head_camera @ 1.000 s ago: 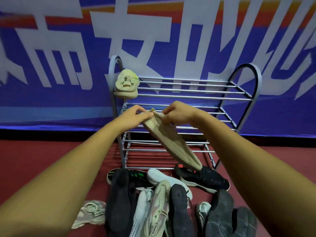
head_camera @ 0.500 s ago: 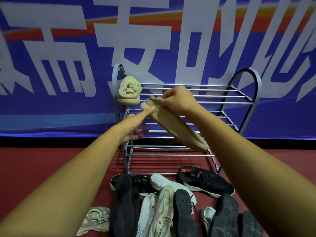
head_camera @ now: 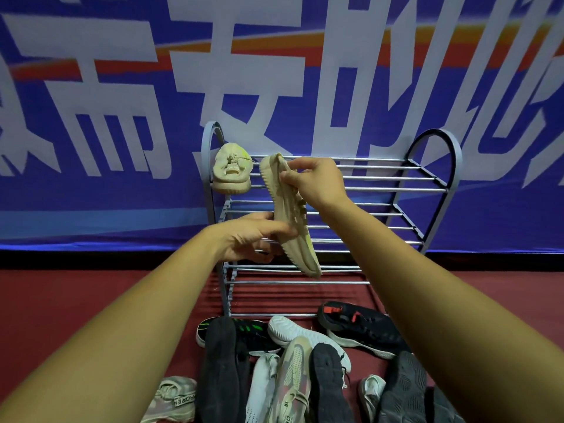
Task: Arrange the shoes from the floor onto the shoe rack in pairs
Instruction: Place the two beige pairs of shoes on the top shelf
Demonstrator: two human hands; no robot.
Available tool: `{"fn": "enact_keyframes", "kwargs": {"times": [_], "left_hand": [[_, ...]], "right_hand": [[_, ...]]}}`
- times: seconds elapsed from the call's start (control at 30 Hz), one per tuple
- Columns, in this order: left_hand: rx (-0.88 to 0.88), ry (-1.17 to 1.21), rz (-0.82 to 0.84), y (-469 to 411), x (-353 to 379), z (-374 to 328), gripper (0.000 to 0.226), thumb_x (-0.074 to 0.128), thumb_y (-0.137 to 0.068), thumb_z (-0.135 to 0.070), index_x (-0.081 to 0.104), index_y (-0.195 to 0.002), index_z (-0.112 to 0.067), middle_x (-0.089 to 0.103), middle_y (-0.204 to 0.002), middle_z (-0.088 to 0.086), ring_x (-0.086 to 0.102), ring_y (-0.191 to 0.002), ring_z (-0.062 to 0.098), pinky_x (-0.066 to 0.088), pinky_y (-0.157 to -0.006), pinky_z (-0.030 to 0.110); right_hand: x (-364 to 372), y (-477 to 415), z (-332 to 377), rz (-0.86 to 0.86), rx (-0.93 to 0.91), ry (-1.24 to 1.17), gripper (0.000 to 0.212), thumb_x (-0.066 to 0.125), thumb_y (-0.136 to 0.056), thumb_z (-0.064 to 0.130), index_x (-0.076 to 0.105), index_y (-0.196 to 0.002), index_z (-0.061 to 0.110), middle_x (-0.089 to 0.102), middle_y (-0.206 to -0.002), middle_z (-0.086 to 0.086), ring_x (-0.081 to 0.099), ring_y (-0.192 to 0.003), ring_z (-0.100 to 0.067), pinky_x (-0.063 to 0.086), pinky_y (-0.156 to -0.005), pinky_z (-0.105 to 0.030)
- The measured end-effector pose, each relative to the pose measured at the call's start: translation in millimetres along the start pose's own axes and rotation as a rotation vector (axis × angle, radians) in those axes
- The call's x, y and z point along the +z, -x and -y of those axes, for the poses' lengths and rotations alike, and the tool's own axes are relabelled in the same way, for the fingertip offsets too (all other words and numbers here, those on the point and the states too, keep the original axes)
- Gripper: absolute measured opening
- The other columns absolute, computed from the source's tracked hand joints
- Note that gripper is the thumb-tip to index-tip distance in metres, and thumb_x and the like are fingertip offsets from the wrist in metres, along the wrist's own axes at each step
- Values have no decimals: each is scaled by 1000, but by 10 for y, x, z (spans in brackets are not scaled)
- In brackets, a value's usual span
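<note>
Beige shoe [head_camera: 290, 221]: light, soft knit. Right grip [head_camera: 314, 181] pinches its upper end; left grip [head_camera: 250, 236] touches the midsole, hold unclear.

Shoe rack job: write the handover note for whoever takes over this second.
Right hand: pinches the upper end of the held beige shoe, which hangs down in front of the shoe rack.
Left hand: thumb against that shoe's middle; whether it grips is unclear.
Done: one matching shoe sits at the left end of the top shelf.
Left: set the held beige shoe beside it, then pair up the pile of shoes on the floor before the rack.
</note>
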State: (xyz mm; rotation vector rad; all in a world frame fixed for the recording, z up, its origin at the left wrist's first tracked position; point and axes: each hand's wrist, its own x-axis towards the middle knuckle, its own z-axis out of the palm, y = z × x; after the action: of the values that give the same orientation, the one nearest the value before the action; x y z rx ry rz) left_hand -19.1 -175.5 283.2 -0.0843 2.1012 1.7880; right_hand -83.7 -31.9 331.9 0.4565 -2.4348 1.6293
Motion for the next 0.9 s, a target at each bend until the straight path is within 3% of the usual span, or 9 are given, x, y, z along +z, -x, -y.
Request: {"fn": "enact_keyframes", "kwargs": {"times": [0.13,0.23,0.3,0.37,0.4,0.5,0.7,0.8,0.9], "left_hand": [[93,69,-158,-51,74,-36,21,64,-84,-10,63,-103,-19,64,-86,2,57,-69,13,47,-67,30],[137,209,-224,-97,31,-60,28,62,-79,-5,62,-103,-20,64,-80,1,56,-68,13,43,-67,32],[121,292,-266,-101,-15,-91,42,62,-64,-7,59,-103,-21,60,-77,1,53,-65,14,39,-62,29],[83,357,-307,-105,-47,-119,36,56,-63,-8,57,-97,-19,55,-73,1,47,-60,12,34,-58,26],[61,388,-317,-108,-58,-135,25,54,-68,-7,56,-91,-18,52,-69,-1,43,-57,11,31,-56,25],[25,448,-324,-121,-104,-165,14,48,-77,-6,54,-80,-18,48,-65,-3,38,-55,11,25,-55,24],[61,483,-362,-198,-181,-187,14,57,-83,-7,62,-94,-15,59,-72,0,46,-57,9,31,-49,21],[110,475,-432,-253,-193,-159,17,64,-84,-12,66,-100,-15,63,-75,2,52,-54,9,36,-47,21],[121,322,-492,-301,-164,-109,13,64,-88,-26,67,-98,-18,69,-79,0,61,-54,8,33,-52,25]], "right_hand": [[17,-6,5,94,38,-114,21,74,-84,14,78,-104,17,76,-95,-3,71,-77,-16,59,-76,-33],[-15,-51,-110,117,78,-12,14,72,-80,16,78,-93,16,76,-91,-3,71,-85,-19,61,-83,-40],[-49,-50,-201,132,121,82,13,72,-78,22,77,-87,14,75,-88,-5,70,-89,-24,60,-83,-44],[-84,-12,-268,186,207,157,20,73,-81,28,73,-88,9,72,-84,-6,64,-76,-19,55,-66,-34],[-92,11,-290,229,264,164,22,73,-83,30,71,-87,8,68,-79,-5,58,-67,-17,46,-56,-29],[-70,48,-378,339,390,20,24,72,-87,29,70,-91,6,54,-70,-6,43,-54,-14,32,-47,-26],[-54,6,-449,286,435,-435,16,72,-90,13,62,-103,12,64,-70,0,55,-48,-6,40,-45,-17],[-20,-46,-485,249,438,-530,18,70,-92,12,56,-102,15,64,-77,-1,56,-53,-7,41,-44,-17],[36,-84,-572,203,456,-547,15,69,-93,14,55,-91,18,64,-79,-1,51,-58,-9,39,-44,-17]]}}
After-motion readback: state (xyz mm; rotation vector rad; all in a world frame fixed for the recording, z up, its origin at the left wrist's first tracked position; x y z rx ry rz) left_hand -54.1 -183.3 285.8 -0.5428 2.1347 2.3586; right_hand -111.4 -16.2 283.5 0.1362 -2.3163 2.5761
